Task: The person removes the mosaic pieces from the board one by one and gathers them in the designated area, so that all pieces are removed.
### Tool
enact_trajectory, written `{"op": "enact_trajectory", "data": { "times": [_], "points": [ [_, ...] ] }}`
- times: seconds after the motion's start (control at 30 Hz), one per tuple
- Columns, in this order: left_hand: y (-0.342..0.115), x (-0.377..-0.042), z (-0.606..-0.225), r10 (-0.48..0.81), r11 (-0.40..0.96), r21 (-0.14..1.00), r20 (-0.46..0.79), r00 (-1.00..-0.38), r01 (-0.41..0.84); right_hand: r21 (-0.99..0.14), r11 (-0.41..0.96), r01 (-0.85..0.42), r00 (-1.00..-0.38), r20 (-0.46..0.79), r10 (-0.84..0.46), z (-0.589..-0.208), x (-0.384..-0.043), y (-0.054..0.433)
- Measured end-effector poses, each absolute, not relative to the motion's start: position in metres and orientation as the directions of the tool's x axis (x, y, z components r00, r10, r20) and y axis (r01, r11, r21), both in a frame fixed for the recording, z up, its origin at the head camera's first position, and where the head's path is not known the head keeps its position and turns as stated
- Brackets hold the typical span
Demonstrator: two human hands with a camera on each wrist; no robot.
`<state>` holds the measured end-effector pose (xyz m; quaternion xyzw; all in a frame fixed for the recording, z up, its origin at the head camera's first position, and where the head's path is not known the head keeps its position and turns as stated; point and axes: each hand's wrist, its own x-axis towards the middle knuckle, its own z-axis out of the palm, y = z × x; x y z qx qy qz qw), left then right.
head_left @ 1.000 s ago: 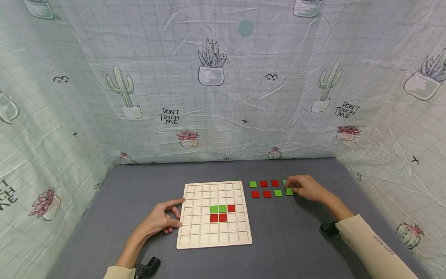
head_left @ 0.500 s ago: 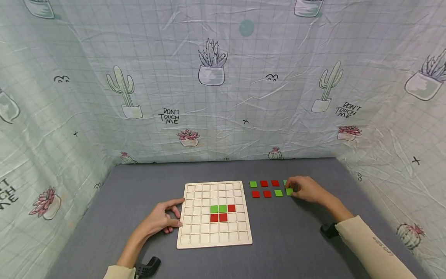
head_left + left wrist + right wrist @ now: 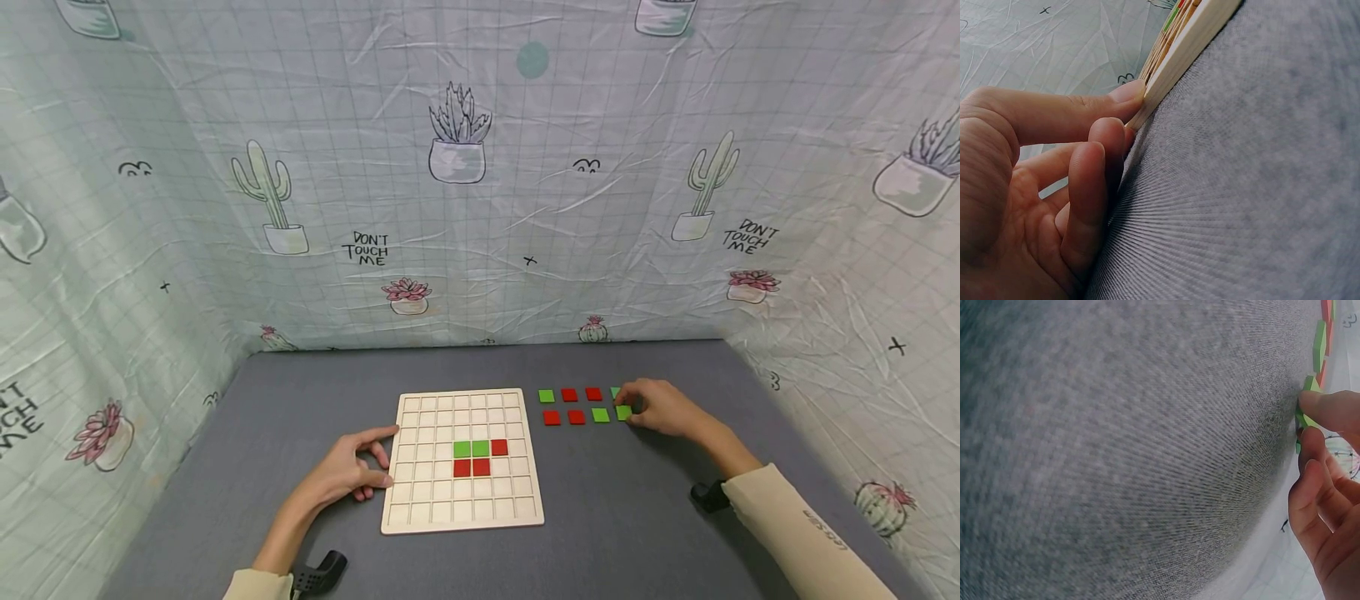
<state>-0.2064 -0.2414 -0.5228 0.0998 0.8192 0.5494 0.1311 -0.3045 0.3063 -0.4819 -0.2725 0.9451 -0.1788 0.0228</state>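
A pale wooden grid board lies on the table, with two green tiles and three red tiles set in its cells near the middle. My left hand rests at its left edge, index finger and thumb reaching out to touch it at two spots. The thumb lies against the board's rim in the left wrist view. To the board's right, my right hand pinches the end green tile of the nearer row. In the right wrist view the thumb is on that tile, fingertips close below it.
Loose red and green square tiles lie in two short rows right of the board, among them a red tile and a green tile. The far-row green tile is partly hidden by my right hand. A patterned curtain encloses the grey table.
My right thumb has lowered slightly to the green tile's edge since the earliest frame. The left hand and the board stay in place.
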Motion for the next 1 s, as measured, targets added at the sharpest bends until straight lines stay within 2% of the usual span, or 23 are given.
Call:
{"op": "enact_trajectory", "data": {
  "times": [1.0],
  "points": [
    [-0.2401, -0.2056, -0.5216, 0.309, 0.37, 0.928, -0.091, -0.947, 0.032, -0.354, 0.792, -0.498, -0.852, 0.028, -0.523, -0.4806, -0.3043, 0.3065]
  ]
}}
